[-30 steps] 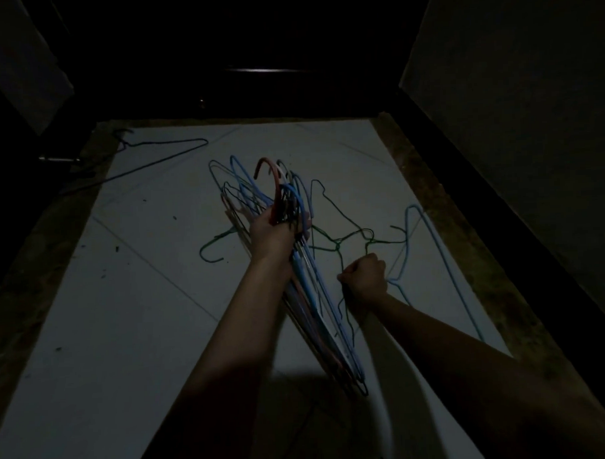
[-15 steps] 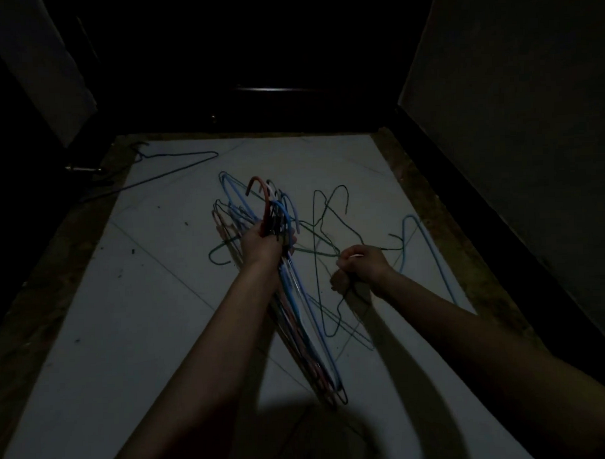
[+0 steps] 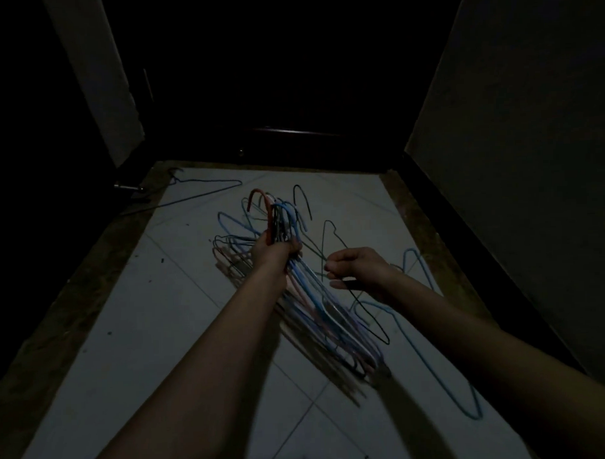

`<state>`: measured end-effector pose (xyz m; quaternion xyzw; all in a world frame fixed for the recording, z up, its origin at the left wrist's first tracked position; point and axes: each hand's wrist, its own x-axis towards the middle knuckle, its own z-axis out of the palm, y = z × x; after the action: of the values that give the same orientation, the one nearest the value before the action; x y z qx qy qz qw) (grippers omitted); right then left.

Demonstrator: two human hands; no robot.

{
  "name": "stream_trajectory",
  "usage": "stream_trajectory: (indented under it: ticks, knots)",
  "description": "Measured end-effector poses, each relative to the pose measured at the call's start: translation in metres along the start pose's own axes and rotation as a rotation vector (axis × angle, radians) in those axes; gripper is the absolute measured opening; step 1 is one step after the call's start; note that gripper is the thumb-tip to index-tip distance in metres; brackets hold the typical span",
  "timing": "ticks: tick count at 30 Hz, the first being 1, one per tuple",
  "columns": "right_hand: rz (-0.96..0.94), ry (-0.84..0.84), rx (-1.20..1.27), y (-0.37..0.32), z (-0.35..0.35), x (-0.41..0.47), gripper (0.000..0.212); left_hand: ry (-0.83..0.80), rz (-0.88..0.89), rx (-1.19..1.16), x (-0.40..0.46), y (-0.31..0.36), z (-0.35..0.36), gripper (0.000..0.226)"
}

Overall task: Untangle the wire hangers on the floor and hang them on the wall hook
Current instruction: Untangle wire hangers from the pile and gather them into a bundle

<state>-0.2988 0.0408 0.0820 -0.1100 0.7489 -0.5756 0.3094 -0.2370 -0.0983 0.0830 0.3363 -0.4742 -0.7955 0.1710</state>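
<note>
Dim tiled floor (image 3: 133, 338). Left hand (image 3: 272, 252) gripping bunched wire hangers (image 3: 317, 307) by their necks, above the floor. Right hand (image 3: 355, 267) beside it, pinching dark hanger (image 3: 362, 302).

bundle (image 3: 317, 307) left of loose hanger (image 3: 432, 355) | lone hanger (image 3: 203, 190) — far-left floor (image 3: 126, 338)

I see a pale tiled floor (image 3: 133, 338) with a dark wire hanger (image 3: 203, 190) lying at its far left corner and a light blue hanger (image 3: 436, 372) near its right edge.
</note>
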Motion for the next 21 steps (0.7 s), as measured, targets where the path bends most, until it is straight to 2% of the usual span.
stream_trajectory:
  ticks: [7,14,17,19,21]
  knots:
    - [-0.043,0.035,-0.086,-0.001,0.008,0.000,0.019,-0.006,0.038,0.010,-0.004,0.001,0.011,0.044]
    - [-0.055,-0.041,-0.125,0.006,-0.010,0.000,0.014,-0.018,0.068,0.000,-0.006,-0.007,0.023,0.027]
    - [-0.024,0.044,-0.076,0.024,-0.030,0.003,0.010,-0.012,0.054,-0.033,-0.006,-0.012,0.032,0.024]
    - [0.006,0.129,-0.083,0.043,-0.047,0.004,0.004,-0.043,0.025,-0.097,-0.007,-0.017,0.037,0.028]
    - [0.024,0.189,-0.086,0.062,-0.065,0.002,0.006,-0.077,0.008,-0.124,-0.006,-0.022,0.042,0.033]
